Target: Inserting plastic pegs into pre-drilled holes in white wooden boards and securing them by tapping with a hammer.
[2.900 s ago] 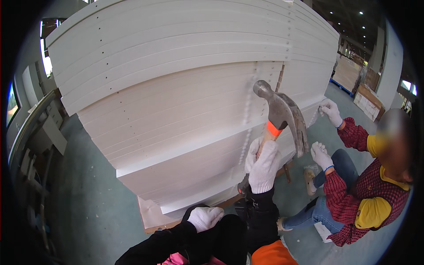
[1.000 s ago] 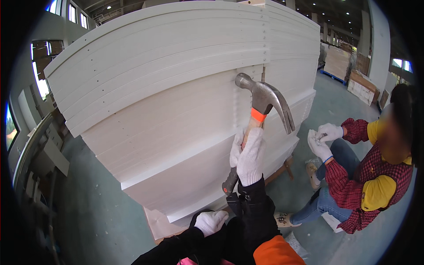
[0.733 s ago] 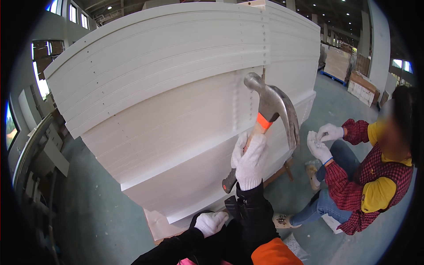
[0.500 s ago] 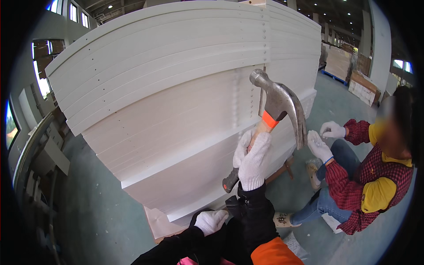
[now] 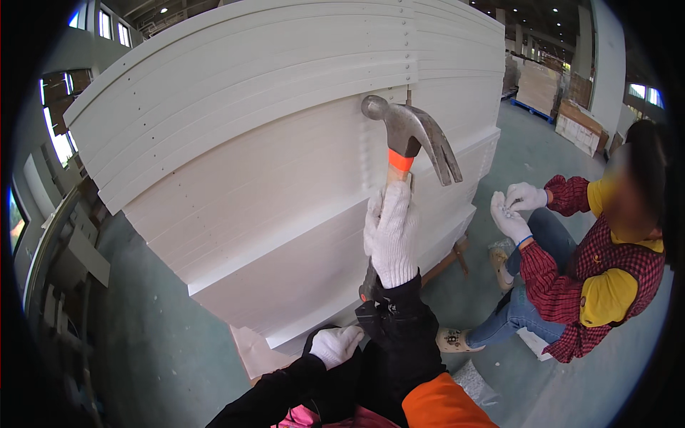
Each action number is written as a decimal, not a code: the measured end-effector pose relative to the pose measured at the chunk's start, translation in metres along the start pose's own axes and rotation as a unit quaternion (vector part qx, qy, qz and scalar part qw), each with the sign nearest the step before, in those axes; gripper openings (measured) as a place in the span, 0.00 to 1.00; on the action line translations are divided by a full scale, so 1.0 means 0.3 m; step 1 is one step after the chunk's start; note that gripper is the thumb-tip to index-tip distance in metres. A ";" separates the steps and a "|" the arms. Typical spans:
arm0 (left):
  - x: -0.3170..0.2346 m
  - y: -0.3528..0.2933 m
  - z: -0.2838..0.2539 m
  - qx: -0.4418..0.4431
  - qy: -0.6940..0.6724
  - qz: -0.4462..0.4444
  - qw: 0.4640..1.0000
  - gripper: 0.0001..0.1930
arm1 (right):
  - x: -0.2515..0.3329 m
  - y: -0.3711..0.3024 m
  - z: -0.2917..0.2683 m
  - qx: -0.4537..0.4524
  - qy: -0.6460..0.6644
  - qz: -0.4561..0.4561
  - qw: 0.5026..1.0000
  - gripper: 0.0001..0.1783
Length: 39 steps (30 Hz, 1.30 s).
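Observation:
My right hand (image 5: 393, 239), in a white knit glove, is wrapped round the handle of a claw hammer (image 5: 412, 134). The hammer stands nearly upright, its steel head and claw above the fist and an orange band just below the head. Behind it rises a stack of white panels (image 5: 285, 157); I cannot tell whether the hammer touches them. My left hand (image 5: 337, 347), also gloved, rests low near my lap with its fingers curled. What it holds, if anything, is hidden.
To the right a person (image 5: 564, 285) sits low, gloved hands (image 5: 515, 207) together around something small. A clear plastic bag (image 5: 474, 385) lies on the floor. Brown cardboard (image 5: 260, 349) shows under the stack. Pallet loads (image 5: 539, 89) stand far right; metal shelving (image 5: 53, 235) is at left.
The hammer has swung left and turned more upright in my right hand. My left hand stays low and curled. The other person's hands have come together. The whole view has shifted slightly.

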<state>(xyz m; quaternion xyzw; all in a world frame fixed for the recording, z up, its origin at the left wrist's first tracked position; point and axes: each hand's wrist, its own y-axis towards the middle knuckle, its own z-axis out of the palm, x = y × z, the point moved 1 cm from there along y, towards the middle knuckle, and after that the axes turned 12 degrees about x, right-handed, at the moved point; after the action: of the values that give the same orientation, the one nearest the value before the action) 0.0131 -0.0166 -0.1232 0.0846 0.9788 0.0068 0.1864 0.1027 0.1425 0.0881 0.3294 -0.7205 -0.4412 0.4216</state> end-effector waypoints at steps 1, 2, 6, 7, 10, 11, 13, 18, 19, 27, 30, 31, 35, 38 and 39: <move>0.022 -0.015 0.018 -0.007 0.010 0.002 1.000 0.10 | 0.014 -0.019 0.000 0.005 0.039 0.036 0.999 0.10; 0.016 -0.002 0.013 -0.014 0.019 0.016 1.000 0.09 | 0.011 -0.039 -0.021 0.007 0.067 0.070 0.995 0.05; -0.002 0.015 0.010 -0.023 0.010 0.041 0.999 0.09 | -0.004 0.021 0.030 -0.044 0.024 0.004 0.999 0.07; -0.008 0.022 0.008 -0.018 0.005 0.033 0.999 0.09 | -0.015 0.020 0.040 0.019 0.157 0.096 0.983 0.07; 0.005 -0.004 -0.006 -0.038 -0.008 0.030 0.999 0.09 | -0.027 -0.007 0.025 0.121 0.144 0.118 0.975 0.08; 0.023 -0.014 -0.011 -0.040 -0.005 0.024 0.999 0.09 | -0.002 -0.021 -0.002 0.153 0.362 0.287 0.873 0.09; 0.007 -0.007 0.003 0.005 0.045 0.012 0.999 0.09 | 0.011 -0.010 0.006 0.052 0.208 0.167 0.962 0.08; -0.003 0.025 0.011 -0.034 0.016 0.048 0.998 0.09 | -0.080 -0.046 0.061 0.112 0.188 0.197 0.956 0.06; 0.011 0.017 0.009 -0.032 0.011 0.042 0.999 0.09 | -0.067 -0.032 0.009 0.143 0.455 0.347 0.808 0.06; 0.015 0.015 0.029 -0.024 0.025 0.034 0.999 0.10 | -0.002 0.019 0.019 0.000 0.039 0.046 0.998 0.10; 0.004 0.001 0.022 -0.033 0.006 0.036 0.999 0.10 | -0.045 -0.061 0.007 0.096 0.192 0.178 0.960 0.10; -0.001 -0.004 0.020 -0.012 0.020 0.033 0.999 0.11 | -0.028 -0.077 0.004 0.078 0.205 0.225 0.949 0.09; -0.014 0.034 -0.014 0.042 0.022 0.003 0.999 0.10 | 0.015 0.035 0.033 -0.056 0.049 0.042 0.996 0.16; 0.027 0.014 0.018 -0.009 0.001 0.031 0.999 0.10 | 0.011 0.008 0.024 0.059 0.520 0.343 0.780 0.06; 0.027 0.013 0.027 -0.019 0.004 0.041 0.999 0.09 | -0.013 -0.027 0.016 0.109 0.376 0.259 0.883 0.05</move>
<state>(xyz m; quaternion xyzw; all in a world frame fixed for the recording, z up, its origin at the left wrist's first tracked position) 0.0093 -0.0115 -0.1335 0.1214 0.9748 0.0338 0.1839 0.1010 0.1444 0.0781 0.3158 -0.6109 -0.0779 0.7218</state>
